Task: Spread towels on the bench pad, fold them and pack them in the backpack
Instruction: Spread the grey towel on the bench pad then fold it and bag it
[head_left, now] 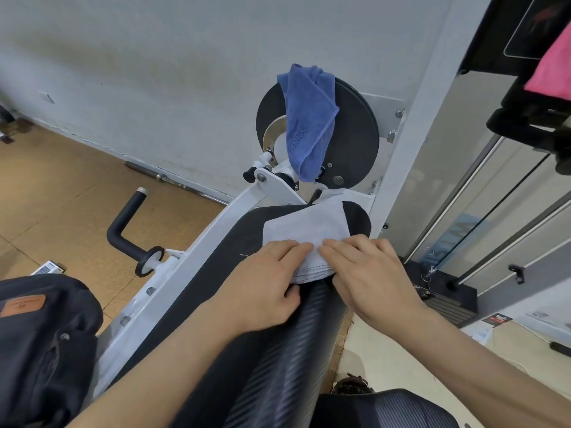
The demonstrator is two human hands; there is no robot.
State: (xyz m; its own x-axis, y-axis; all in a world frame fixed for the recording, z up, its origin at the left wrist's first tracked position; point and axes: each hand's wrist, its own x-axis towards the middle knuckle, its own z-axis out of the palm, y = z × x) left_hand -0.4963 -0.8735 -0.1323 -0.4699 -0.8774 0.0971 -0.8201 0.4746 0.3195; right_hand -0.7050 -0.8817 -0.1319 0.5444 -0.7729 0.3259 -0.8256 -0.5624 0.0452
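A pale grey towel [309,227], folded into layers, lies on the far end of the black bench pad [234,273]. My left hand [265,282] lies flat on the towel's near left corner with straight fingers. My right hand [364,273] presses the near right part of the towel, fingers straight and pointing left. The fingertips of both hands almost meet on the cloth. A blue towel [309,118] hangs over the black weight disc [352,134] behind the bench. The dark backpack [40,344] stands at the lower left, beside the bench frame.
The white bench frame [173,273] runs along the pad's left side with a black handle [123,233] sticking out. A barbell bar [173,180] lies by the wall. A cable machine [482,211] stands to the right, with pink cloth [553,66] hanging up high.
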